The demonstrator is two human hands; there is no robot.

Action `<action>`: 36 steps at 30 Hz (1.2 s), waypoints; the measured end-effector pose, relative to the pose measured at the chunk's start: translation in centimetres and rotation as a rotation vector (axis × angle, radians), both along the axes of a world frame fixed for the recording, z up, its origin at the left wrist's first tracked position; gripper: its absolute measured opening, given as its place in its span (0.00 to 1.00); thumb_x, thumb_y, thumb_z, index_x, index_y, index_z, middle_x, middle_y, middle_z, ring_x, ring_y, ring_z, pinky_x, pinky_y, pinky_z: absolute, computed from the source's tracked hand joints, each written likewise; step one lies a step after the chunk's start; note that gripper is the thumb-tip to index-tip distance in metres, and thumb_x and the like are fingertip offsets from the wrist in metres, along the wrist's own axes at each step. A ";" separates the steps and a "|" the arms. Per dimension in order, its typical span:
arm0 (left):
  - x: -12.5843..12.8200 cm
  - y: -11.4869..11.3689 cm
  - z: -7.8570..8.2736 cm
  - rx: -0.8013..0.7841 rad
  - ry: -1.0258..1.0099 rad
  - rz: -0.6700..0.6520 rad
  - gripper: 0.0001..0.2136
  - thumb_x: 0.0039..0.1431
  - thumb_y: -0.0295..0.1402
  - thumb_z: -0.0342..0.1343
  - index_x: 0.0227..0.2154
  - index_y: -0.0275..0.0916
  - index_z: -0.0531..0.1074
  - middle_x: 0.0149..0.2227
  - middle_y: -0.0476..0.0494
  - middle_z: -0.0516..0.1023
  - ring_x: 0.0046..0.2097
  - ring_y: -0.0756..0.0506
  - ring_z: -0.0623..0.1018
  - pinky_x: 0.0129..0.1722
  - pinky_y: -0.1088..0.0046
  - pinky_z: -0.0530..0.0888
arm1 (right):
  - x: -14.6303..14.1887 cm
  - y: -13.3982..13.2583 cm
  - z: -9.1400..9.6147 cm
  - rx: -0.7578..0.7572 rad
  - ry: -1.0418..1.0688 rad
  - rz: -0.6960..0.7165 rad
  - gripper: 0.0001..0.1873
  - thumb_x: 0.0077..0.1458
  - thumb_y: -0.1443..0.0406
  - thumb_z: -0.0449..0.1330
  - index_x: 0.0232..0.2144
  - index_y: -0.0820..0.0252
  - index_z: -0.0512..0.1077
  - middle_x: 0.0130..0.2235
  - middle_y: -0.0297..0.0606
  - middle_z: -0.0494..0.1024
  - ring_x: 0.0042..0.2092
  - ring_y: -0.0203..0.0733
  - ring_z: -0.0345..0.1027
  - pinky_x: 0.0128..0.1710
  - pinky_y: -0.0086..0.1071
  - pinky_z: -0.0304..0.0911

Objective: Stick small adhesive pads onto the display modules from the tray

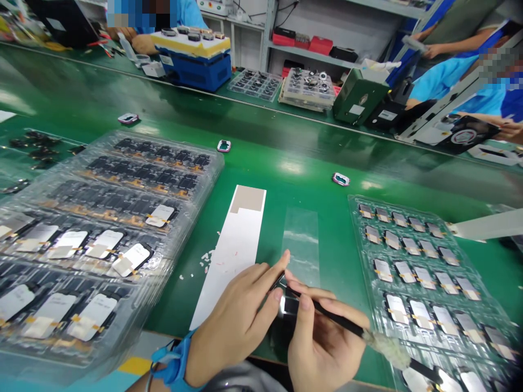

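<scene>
My left hand, with a blue wristband, is closed in a pinch on a small glossy black panel, like a small display screen. My right hand grips a slim black hand tool with a whitish wrapping on its rear part. The tool's front end reaches the panel's upper edge, close to my left fingertips. Fingers hide part of the panel and the tool's tip. A white strip with a beige patch lies left of the hands, and a clear film lies just beyond them.
A stack of clear trays with dark and silver-backed parts stands left. Another clear tray of silver-backed parts lies right. Several small frames, including one white-and-pink frame, sit farther back. Beyond are a blue box and co-workers in blue.
</scene>
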State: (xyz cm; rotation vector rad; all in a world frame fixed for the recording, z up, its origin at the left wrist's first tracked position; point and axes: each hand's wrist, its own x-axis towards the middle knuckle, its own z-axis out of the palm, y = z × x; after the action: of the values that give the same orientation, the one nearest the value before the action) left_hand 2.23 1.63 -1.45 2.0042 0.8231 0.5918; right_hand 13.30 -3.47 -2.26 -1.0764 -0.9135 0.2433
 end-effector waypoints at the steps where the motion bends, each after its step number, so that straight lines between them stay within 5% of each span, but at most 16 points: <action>1: 0.0 0.0 0.0 -0.003 -0.002 0.000 0.24 0.74 0.35 0.37 0.70 0.49 0.48 0.44 0.42 0.74 0.46 0.41 0.74 0.48 0.57 0.75 | 0.0 0.0 0.0 0.002 0.003 0.003 0.15 0.57 0.81 0.56 0.40 0.59 0.65 0.36 0.38 0.82 0.40 0.43 0.80 0.39 0.39 0.80; 36: -0.2 0.0 -0.2 0.006 0.028 -0.005 0.24 0.74 0.34 0.37 0.70 0.50 0.47 0.46 0.41 0.74 0.46 0.41 0.74 0.47 0.57 0.76 | 0.0 0.0 -0.1 -0.005 -0.030 -0.002 0.15 0.56 0.81 0.56 0.40 0.59 0.64 0.37 0.37 0.82 0.40 0.42 0.80 0.41 0.41 0.80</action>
State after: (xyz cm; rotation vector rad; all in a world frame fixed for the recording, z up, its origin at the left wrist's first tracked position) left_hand 2.05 1.62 -1.61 2.0238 0.8337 0.5652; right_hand 13.31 -3.46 -2.35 -1.0881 -0.9392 0.2283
